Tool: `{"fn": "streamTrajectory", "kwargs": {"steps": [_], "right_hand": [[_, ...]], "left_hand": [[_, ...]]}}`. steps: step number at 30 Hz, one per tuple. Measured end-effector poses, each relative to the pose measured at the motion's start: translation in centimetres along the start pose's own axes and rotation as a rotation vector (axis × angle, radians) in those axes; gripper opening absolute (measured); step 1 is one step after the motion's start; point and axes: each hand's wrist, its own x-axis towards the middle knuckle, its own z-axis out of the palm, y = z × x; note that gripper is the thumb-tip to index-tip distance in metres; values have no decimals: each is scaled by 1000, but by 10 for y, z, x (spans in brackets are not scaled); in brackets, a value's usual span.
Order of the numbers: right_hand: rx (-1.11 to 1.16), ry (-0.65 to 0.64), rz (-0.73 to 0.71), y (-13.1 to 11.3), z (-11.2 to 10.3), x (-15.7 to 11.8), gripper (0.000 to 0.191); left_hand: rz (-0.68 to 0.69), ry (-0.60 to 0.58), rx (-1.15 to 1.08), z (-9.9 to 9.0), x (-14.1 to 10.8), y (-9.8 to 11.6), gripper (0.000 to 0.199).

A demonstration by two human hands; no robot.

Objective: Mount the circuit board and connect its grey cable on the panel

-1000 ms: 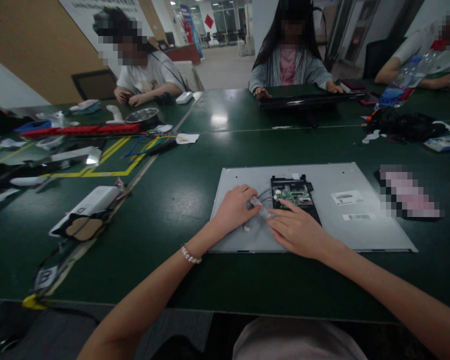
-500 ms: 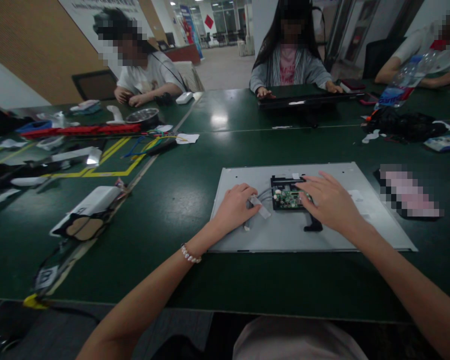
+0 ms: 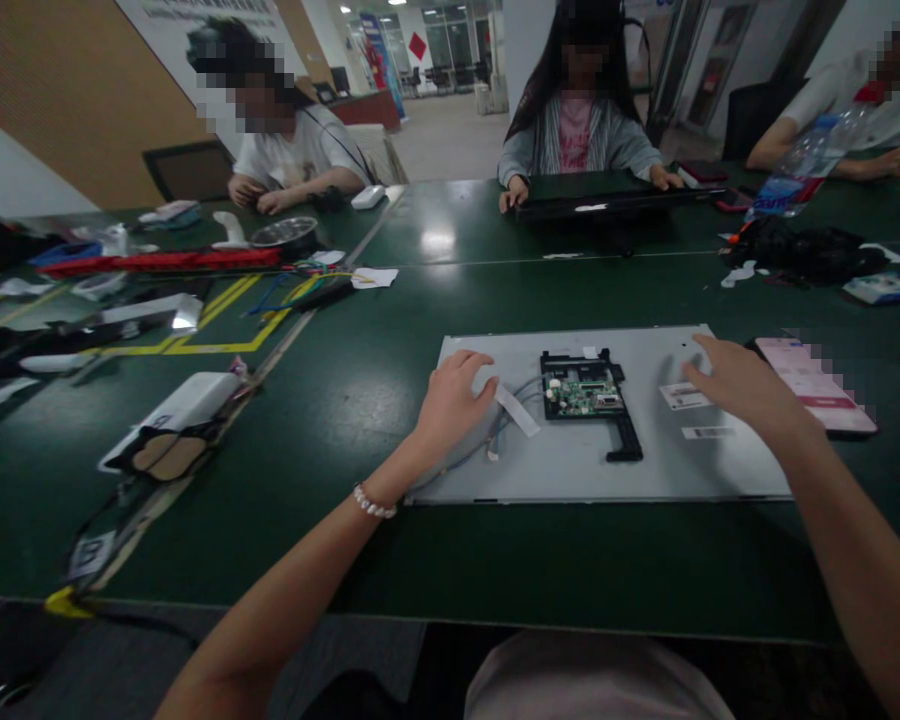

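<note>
A flat grey metal panel [image 3: 570, 470] lies on the table in front of me. Near its middle sits a black plastic bracket [image 3: 628, 440] holding a green circuit board [image 3: 581, 397]. Grey cables [image 3: 521, 385] run left from the board, with a pale strip of tape [image 3: 519, 412] across them. My left hand [image 3: 454, 400] hovers over the panel's left part beside the tape, fingers apart and holding nothing. Above the right part, close to a white label [image 3: 684, 396], my right hand [image 3: 750, 385] is open and empty, thumb and fingers spread.
A phone [image 3: 814, 385] lies right of the panel. To the left are a white battery pack [image 3: 187, 425] with leads and a red strip [image 3: 172, 260]. Across the table, a person handles a black flat panel [image 3: 615, 203]. A plastic bottle [image 3: 795, 180] stands at the far right.
My right hand has moved right, away from the circuit board, uncovering it and the bracket. My left hand has drawn slightly left and come off the tape and cables.
</note>
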Motion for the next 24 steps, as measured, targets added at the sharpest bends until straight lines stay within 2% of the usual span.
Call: {"fn": "streamTrajectory", "kwargs": {"steps": [4,8,14,24], "right_hand": [[25,-63,76,5,-1,2,65],[71,-140,126,0,-9,0,67],[78,-184,158,-3,-12,-1,65],[43,-181,145,-1,-7,2,63]], "left_hand": [[-77,-12,70,-1,5,-18,31],[-162,-104,129,-2,7,-31,44],[-221,-248,192,-2,4,-28,52],[-256,-275,187,4,0,-26,55]]}}
